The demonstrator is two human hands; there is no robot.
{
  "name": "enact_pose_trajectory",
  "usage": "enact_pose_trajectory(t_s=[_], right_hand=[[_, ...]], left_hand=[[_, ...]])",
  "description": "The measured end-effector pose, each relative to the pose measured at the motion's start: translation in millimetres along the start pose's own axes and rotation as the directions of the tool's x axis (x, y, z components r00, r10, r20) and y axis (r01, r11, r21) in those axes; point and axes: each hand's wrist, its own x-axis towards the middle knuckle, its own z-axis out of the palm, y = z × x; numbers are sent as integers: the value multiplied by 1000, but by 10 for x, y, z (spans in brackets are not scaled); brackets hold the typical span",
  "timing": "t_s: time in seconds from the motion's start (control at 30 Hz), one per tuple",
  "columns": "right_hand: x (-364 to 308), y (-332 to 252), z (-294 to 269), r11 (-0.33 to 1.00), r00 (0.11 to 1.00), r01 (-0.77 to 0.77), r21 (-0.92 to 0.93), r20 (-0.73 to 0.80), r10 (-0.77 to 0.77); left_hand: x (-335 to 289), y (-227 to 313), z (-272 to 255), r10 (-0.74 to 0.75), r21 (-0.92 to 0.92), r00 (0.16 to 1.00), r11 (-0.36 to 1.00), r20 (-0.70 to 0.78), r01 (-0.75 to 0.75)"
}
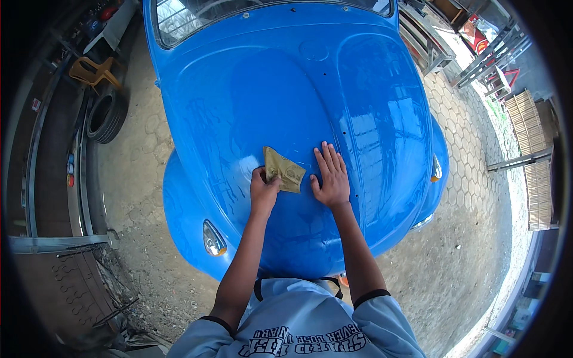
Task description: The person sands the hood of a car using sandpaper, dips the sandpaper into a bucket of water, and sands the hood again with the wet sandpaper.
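The glossy blue front hood of a rounded car lies below me, with wet-looking patches and streaks on the paint. My left hand pinches a tan sheet of sandpaper between thumb and fingers. The sheet's back shows faint print, and one corner points up the hood. Just to the right, my right hand lies flat on the paint, fingers extended and holding nothing. It rests close to the sheet, beside the hood's centre ridge with its small dark holes.
The windshield bounds the hood at the far side. A headlight-like lamp sits on the left fender. Farther left are a tyre and a yellow plastic chair. A metal bench stands at the far right on hexagonal paving.
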Motion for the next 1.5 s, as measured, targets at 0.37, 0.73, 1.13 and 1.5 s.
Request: enact_pose_trajectory(t_s=[0.37, 0.73, 1.13, 1.5], right_hand=[[2, -45, 38, 999, 1000, -8, -42, -15, 7], [-20, 3, 60, 999, 999, 17, -38, -49, -19], [-10, -34, 102, 998, 997, 26, -49, -68, -29], [-39, 63, 91, 998, 998, 13, -54, -55, -16]], left_hand=[[-253, -211, -330, -207, -306, 976, 927, 74, 219], [-330, -268, -491, 284, 608, 939, 786, -192, -113], [45, -410, -117, 509, 942, 844, 168, 169, -289], [110, -452, 5, 607, 916, 769, 161, 201, -366]])
